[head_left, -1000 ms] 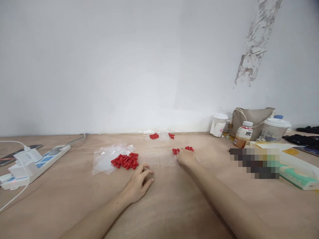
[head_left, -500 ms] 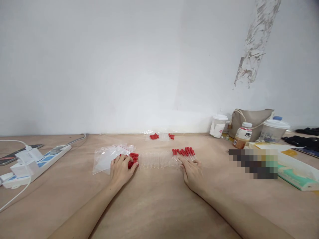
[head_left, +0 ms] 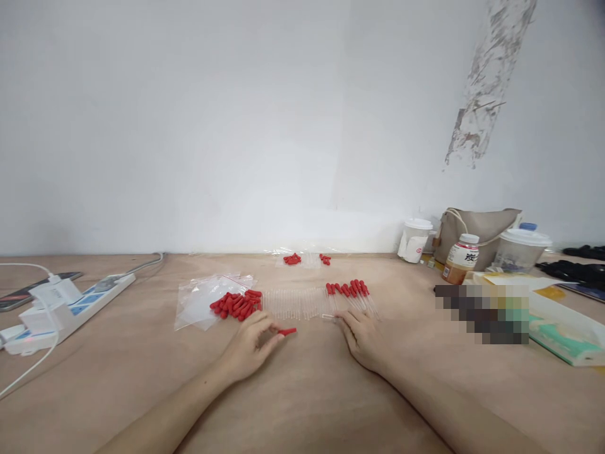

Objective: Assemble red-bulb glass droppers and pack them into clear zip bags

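Observation:
Between the thumb and fingers of my left hand [head_left: 255, 343] is a red rubber bulb [head_left: 288, 331], its narrow end pointing right. My right hand [head_left: 366, 337] pinches a clear glass tube [head_left: 328, 316] that points left toward the bulb; the two are apart. A pile of red bulbs [head_left: 231, 306] lies beyond my left hand, partly on clear plastic bags [head_left: 196, 299]. Between the hands and farther back runs a row of clear glass tubes [head_left: 295, 302]. Just past my right hand lie several droppers [head_left: 352, 290], tubes with red bulbs fitted on.
Near the wall lies a clear bag with red bulbs [head_left: 292, 258]. A white power strip [head_left: 80, 309] with cables is at left. At right stand a lidded cup [head_left: 416, 241], a bottle [head_left: 459, 258], a grey bag [head_left: 477, 230] and a long box [head_left: 562, 328].
My left hand has left the pile and moved right and nearer with a red bulb. My right hand has drawn back slightly from the droppers, now with a glass tube pointing left.

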A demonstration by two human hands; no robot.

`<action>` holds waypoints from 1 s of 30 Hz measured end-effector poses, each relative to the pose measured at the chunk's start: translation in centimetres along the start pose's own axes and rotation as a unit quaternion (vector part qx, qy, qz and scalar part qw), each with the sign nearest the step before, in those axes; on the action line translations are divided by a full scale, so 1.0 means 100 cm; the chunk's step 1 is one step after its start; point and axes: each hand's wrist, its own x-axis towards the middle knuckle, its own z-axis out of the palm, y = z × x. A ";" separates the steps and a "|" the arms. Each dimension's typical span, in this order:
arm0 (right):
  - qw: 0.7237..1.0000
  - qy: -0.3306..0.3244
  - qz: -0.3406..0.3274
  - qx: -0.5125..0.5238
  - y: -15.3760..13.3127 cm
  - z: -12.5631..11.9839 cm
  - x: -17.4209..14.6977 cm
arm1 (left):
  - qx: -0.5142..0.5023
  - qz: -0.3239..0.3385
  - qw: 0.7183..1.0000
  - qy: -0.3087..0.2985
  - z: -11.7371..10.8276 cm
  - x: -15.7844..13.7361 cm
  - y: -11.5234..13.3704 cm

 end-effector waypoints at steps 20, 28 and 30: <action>0.994 -0.016 -0.009 0.106 -0.038 -0.006 0.002 | -0.007 -0.003 1.000 0.007 0.029 0.005 0.014; 0.990 -0.032 -0.035 0.136 -0.041 -0.005 0.003 | -0.033 -0.019 0.999 -0.016 0.028 0.006 0.016; 0.988 -0.037 -0.042 0.147 -0.040 -0.004 0.003 | -0.052 -0.021 0.998 -0.026 0.027 0.007 0.018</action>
